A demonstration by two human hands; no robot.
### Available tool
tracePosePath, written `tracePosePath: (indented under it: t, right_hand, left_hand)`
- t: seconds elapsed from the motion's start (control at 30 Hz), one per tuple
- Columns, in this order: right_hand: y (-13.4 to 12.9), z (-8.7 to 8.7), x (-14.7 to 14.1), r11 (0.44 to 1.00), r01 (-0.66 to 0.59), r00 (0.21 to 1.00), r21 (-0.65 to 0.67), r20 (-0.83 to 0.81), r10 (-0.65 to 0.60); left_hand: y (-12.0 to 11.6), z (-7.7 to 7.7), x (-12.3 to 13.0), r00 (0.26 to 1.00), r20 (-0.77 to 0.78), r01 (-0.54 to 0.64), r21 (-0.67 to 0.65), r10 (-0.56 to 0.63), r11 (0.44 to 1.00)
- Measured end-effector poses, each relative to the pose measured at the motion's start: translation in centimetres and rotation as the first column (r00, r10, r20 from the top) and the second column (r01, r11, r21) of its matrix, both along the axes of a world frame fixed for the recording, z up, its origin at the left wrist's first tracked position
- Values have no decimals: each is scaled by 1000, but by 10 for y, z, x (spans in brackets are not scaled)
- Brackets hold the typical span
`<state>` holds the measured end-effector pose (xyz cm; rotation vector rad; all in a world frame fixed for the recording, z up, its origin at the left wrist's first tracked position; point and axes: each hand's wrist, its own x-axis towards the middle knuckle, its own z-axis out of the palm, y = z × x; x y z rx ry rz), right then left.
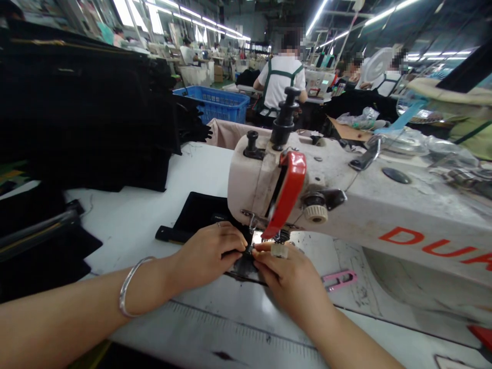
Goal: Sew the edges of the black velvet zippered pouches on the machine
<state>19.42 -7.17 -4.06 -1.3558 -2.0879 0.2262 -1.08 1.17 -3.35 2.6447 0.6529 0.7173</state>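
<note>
A black cloth piece (pixel 196 212) lies on the white table, its right part running under the head of a sewing machine (pixel 253 179). My left hand (pixel 209 251) rests over the cloth's near edge, fingers bent and pressed together beside the lit needle area. From the right, my right hand (pixel 288 271) meets it, thumb and forefinger pinched at the cloth's edge close to the presser foot. The fingertips of both hands nearly touch. A silver bangle (pixel 125 289) circles my left wrist.
Black garments (pixel 84 113) are piled high at the left. Pink thread snips (pixel 341 280) lie right of my right hand. Beyond the table stand a blue crate (pixel 215 102) and a seated person (pixel 282 77) in a white shirt. A ruler scale (pixel 246 328) marks the front edge.
</note>
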Motion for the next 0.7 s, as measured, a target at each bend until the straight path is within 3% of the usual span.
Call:
tracePosePath:
  t: [0.7]
  right_hand:
    - [10, -8, 3, 997, 69, 991, 21, 111, -71]
  left_hand:
    - [15, -2, 10, 994, -35, -109, -54, 107, 993]
